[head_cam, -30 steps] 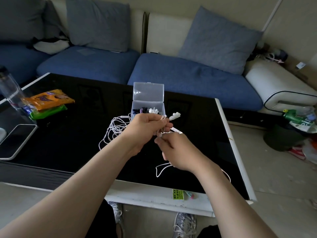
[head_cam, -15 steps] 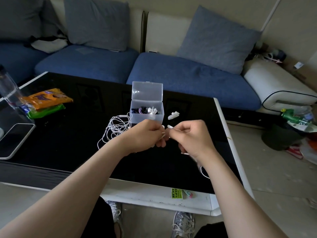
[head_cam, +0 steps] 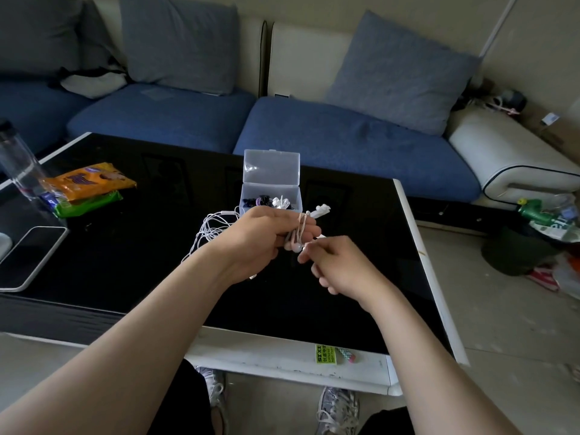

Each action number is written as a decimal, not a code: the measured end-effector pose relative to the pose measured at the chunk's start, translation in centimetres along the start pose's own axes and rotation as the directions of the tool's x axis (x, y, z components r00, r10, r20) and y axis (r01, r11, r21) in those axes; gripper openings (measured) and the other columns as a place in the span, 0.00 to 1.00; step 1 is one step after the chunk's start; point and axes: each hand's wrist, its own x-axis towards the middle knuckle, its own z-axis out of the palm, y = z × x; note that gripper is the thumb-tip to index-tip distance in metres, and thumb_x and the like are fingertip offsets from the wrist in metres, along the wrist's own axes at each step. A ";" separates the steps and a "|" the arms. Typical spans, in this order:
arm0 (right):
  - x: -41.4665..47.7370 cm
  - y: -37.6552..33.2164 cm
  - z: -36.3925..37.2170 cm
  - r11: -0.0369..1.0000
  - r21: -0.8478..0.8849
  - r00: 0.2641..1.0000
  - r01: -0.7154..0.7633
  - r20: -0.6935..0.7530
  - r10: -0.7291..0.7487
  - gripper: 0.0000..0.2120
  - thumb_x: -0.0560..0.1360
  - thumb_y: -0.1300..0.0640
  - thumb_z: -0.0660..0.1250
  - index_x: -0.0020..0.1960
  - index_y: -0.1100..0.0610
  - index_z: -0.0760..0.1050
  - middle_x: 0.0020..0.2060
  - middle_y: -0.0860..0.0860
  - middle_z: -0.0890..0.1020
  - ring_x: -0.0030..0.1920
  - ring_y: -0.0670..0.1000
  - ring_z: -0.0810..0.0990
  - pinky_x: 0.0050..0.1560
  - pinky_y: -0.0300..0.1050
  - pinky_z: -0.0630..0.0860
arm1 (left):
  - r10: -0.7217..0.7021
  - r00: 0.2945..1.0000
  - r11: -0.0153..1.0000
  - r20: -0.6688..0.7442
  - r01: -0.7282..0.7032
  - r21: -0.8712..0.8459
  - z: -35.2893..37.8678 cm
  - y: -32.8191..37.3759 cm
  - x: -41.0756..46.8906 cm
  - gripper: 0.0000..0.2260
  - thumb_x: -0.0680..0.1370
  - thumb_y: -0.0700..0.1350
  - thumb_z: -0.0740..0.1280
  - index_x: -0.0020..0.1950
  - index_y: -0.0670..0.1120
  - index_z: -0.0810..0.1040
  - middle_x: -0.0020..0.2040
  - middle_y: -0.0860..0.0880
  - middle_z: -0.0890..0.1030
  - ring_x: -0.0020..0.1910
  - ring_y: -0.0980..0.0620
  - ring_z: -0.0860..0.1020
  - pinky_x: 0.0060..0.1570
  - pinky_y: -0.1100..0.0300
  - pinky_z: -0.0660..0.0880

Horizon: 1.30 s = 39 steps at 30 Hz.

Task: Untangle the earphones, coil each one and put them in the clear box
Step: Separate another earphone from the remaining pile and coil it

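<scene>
While hands (head_cam: 257,237) (head_cam: 340,265) grip one earphone (head_cam: 296,243), box (head_cam: 270,187) holds others (head_cam: 280,202).

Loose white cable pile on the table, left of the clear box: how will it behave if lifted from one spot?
Probably floppy: the cable pile lies in slack overlapping loops, so it would likely dangle and snag on itself. Likely light, since the strands are thin, so a pinch should lift it. The coiled earphone wrapped on the left hand suggests it bends easily.
</scene>
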 end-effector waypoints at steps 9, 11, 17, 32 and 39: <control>-0.7 -0.8 1.7 0.898 -0.424 0.992 0.120 0.018 -0.124 0.17 0.86 0.56 0.58 0.55 0.62 0.83 0.40 0.60 0.83 0.36 0.58 0.81 0.41 0.55 0.81 | -0.113 0.992 0.994 0.062 0.114 -0.005 -1.1 -0.4 1.0 0.11 0.85 0.46 0.63 0.51 0.46 0.84 0.42 0.51 0.79 0.34 0.56 0.71 0.34 0.60 0.63; -0.6 -0.6 1.7 0.896 -0.441 0.997 0.054 -0.026 -0.073 0.16 0.86 0.54 0.57 0.56 0.58 0.82 0.38 0.59 0.84 0.35 0.61 0.86 0.39 0.59 0.86 | -0.177 0.983 0.976 0.053 0.183 -0.116 -1.3 -0.3 1.1 0.09 0.84 0.45 0.65 0.52 0.45 0.84 0.40 0.52 0.79 0.33 0.58 0.71 0.34 0.62 0.62; -0.2 -0.6 1.5 0.881 -0.454 0.976 -0.133 -0.213 0.038 0.14 0.85 0.55 0.56 0.58 0.58 0.80 0.37 0.59 0.85 0.32 0.61 0.87 0.33 0.58 0.86 | -0.241 0.968 0.950 0.070 0.250 -0.186 -1.8 0.0 1.0 0.08 0.83 0.44 0.64 0.51 0.45 0.83 0.38 0.52 0.77 0.31 0.57 0.69 0.35 0.61 0.61; -1.0 -1.6 0.9 0.880 -0.142 0.827 0.454 -0.302 -0.475 0.15 0.79 0.54 0.69 0.34 0.55 0.83 0.27 0.49 0.82 0.29 0.48 0.78 0.32 0.45 0.72 | 0.070 0.995 0.785 0.074 -0.101 0.612 -2.0 -1.9 1.4 0.11 0.84 0.39 0.63 0.50 0.44 0.85 0.42 0.52 0.86 0.44 0.55 0.83 0.49 0.63 0.76; -0.3 -0.7 -0.6 0.896 -0.075 0.815 0.437 -0.387 -0.430 0.12 0.81 0.56 0.71 0.40 0.55 0.86 0.31 0.49 0.85 0.33 0.53 0.82 0.36 0.45 0.75 | 0.121 0.989 0.823 0.088 -0.149 0.549 -1.4 -1.4 0.9 0.10 0.82 0.35 0.66 0.53 0.45 0.87 0.47 0.50 0.88 0.50 0.55 0.86 0.51 0.62 0.76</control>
